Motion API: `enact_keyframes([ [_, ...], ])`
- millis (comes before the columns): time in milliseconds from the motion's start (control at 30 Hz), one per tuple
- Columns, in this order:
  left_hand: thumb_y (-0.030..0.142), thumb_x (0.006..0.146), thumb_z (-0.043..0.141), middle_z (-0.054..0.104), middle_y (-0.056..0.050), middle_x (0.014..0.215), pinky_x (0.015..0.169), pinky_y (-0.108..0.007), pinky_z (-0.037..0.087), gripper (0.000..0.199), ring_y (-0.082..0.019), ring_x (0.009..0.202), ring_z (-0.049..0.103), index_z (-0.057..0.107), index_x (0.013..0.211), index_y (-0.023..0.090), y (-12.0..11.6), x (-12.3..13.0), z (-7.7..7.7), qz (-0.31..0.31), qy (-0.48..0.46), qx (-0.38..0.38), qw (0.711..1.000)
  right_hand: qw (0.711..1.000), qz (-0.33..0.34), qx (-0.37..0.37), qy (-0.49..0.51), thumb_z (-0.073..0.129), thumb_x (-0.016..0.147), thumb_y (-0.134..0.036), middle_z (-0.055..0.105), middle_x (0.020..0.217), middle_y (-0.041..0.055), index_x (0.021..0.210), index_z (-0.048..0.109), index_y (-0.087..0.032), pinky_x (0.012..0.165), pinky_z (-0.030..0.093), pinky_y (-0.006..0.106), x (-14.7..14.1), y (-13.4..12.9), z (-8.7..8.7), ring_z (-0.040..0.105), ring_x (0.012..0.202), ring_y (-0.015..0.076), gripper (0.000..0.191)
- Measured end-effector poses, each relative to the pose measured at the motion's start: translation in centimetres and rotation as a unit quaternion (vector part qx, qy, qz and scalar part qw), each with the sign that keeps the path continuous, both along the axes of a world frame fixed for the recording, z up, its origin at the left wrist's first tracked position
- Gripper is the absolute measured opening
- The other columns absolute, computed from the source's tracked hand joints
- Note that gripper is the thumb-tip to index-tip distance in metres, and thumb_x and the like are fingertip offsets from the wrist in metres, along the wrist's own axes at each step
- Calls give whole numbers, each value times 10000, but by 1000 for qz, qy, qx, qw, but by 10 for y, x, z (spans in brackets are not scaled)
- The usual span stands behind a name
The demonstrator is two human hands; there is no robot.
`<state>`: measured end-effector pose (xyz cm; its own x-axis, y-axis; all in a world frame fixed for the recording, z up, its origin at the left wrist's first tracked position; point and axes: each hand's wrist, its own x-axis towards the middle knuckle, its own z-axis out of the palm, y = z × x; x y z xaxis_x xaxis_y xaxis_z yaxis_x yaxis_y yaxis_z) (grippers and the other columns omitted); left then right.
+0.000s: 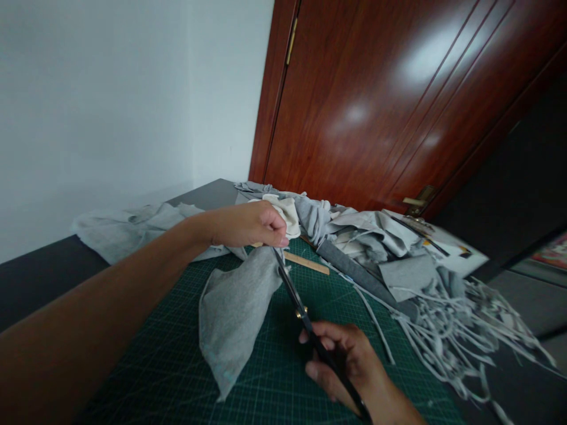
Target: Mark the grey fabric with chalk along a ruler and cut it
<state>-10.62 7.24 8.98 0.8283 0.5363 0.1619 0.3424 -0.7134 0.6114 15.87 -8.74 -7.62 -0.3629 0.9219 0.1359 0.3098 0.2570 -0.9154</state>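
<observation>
Left forearm (115,298), left hand (261,224) pinching gray cloth (239,313), right hand (352,360) gripping scissors (292,293) — green mat (177,360), table (44,271), wooden door (354,88)

The light is rather dim and cool. White glare lies on the wooden door (345,118); the green cutting mat (172,354) darkens toward the bottom. The edges look stretched.

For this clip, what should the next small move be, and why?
Probably a small snip with the scissors: the left hand pinches the grey cloth by its upper end, and the right hand holds the scissors with their blades at the cloth, close to that pinch.
</observation>
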Motion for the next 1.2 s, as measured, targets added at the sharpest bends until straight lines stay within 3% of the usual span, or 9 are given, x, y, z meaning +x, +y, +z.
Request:
enact_keyframes([
  [200,366,914,638,465,50,623,576,-258,303,310,-117,582,421,598,662,190,0,-2,0,-21,-37,-23,999,1000,8,7,14,780,937,-431,420,624,-85,1139,751,-190,445,257,206,1,0,-2,361,480,81,315],
  [300,362,924,640,545,32,675,625,-252,376,292,-127,637,484,626,691,185,1,-6,2,-40,-49,-54,997,1000,5,4,15,786,936,-470,433,624,-80,1128,752,-189,439,254,209,0,0,-1,363,479,83,342],
  [433,339,911,699,718,-30,850,715,-255,463,183,-159,772,616,728,855,168,3,-13,1,-72,-58,-133,987,1000,12,7,18,784,933,-490,437,617,-80,1104,746,-187,437,253,210,-1,0,3,356,472,81,351],
  [633,247,833,760,774,-54,920,749,-278,516,233,-173,768,675,737,1056,183,10,-22,-6,-120,-73,-261,955,1000,16,19,17,778,941,-433,454,605,-81,1121,736,-187,441,260,206,-2,0,6,369,466,80,307],
  [833,214,822,782,753,-50,1023,860,-307,508,214,-193,932,684,722,1025,180,13,-25,-7,-93,-40,-201,974,999,10,26,28,777,944,-400,441,612,-85,1118,740,-191,445,260,210,-1,-1,3,367,466,80,275],
  [1033,289,822,815,730,-22,929,830,-325,492,168,-202,892,657,711,904,186,19,-27,-8,-73,9,-112,991,1000,0,19,7,789,925,-448,444,615,-76,1112,748,-185,440,269,210,-2,-1,7,381,474,89,325],
  [1200,281,790,840,736,-35,1007,881,-335,477,185,-216,962,639,715,897,198,20,-29,-5,-64,-1,-91,994,1000,1,15,9,781,927,-473,445,621,-74,1126,741,-189,439,275,211,-1,0,5,379,480,93,350],
])
